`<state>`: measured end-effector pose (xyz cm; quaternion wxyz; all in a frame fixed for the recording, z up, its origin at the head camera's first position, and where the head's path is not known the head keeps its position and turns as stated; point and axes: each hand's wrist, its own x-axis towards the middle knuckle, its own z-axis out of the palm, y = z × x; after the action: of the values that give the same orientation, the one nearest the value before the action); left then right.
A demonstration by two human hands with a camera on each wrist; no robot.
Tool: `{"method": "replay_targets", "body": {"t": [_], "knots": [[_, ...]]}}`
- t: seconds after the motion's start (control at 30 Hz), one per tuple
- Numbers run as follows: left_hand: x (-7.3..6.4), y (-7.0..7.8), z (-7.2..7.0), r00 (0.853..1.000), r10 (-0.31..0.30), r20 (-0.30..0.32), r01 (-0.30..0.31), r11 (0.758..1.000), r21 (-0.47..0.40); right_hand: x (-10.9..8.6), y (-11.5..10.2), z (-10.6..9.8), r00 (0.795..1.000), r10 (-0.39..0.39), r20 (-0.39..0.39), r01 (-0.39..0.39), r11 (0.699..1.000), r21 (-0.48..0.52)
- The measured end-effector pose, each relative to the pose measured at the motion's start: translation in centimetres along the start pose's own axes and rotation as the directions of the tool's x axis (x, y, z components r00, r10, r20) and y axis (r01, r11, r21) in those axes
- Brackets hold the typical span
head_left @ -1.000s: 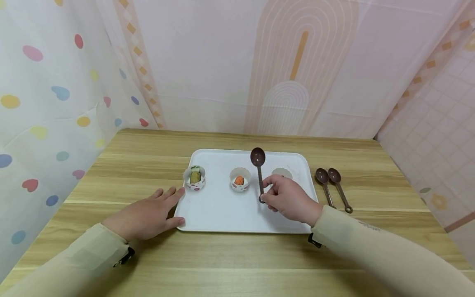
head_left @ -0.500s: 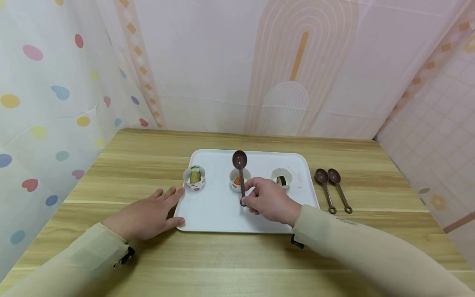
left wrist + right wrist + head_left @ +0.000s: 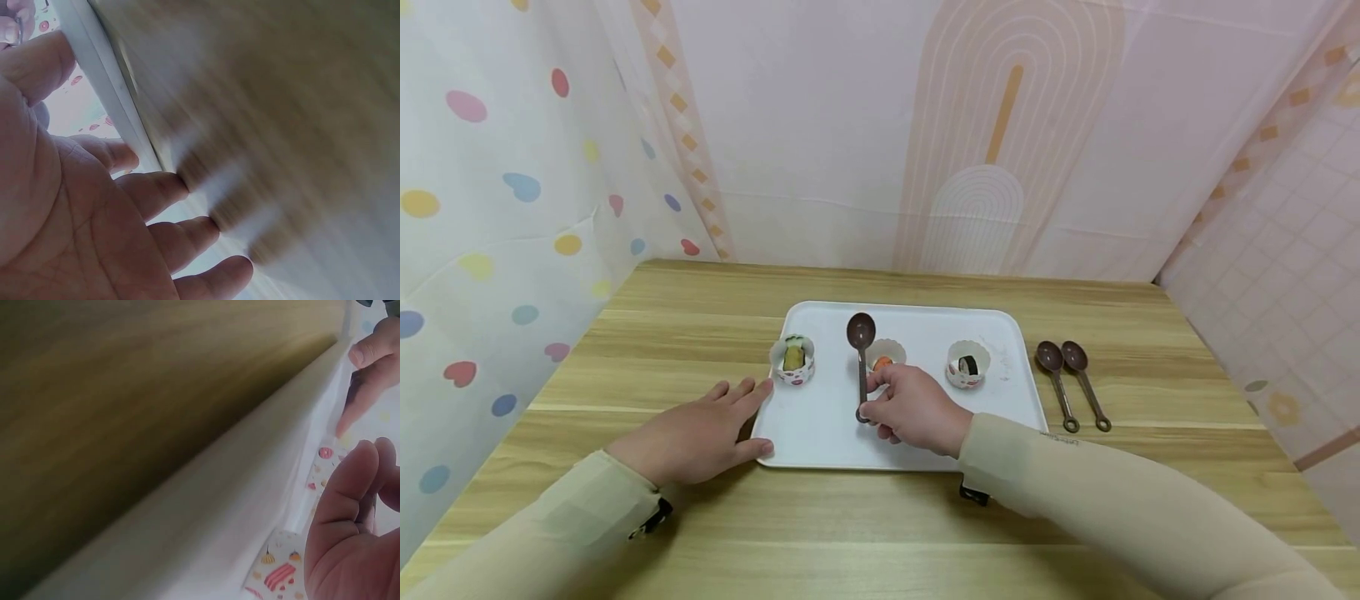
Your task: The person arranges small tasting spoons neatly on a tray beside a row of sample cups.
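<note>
In the head view my right hand (image 3: 917,408) pinches a brown spoon (image 3: 862,358) by the end of its handle, bowl pointing away, over the white tray (image 3: 827,433). Just behind that hand stands a paper cup (image 3: 891,348) with an orange-topped piece, partly covered by the fingers. My left hand (image 3: 700,437) lies with spread, straight fingers at the tray's left edge, its fingertips touching the rim. Near those fingertips is a paper cup (image 3: 797,375) holding a green and yellow piece. A third cup (image 3: 964,380) at the right holds a black-and-white sushi roll piece (image 3: 967,366).
Two more brown spoons (image 3: 1050,357) lie side by side on the wooden table (image 3: 1165,375), to the right of the tray. A patterned curtain (image 3: 820,125) hangs along the table's back and sides.
My right hand has carried the spoon leftward across the tray, from between the middle and right cups to just left of the middle cup. The left hand has stayed still.
</note>
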<state>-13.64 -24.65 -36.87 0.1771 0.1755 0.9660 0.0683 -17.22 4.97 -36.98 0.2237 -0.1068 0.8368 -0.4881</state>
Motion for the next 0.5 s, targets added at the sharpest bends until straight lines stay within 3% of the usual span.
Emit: {"method": "replay_targets", "body": {"t": [0.5], "knots": [[0.1, 0.1, 0.0, 1.000, -0.004, 0.000, 0.004, 1.000, 0.016, 1.2, -0.8, 2.1, 0.998, 0.067, 0.021, -0.068, 0.997, 0.031]]}}
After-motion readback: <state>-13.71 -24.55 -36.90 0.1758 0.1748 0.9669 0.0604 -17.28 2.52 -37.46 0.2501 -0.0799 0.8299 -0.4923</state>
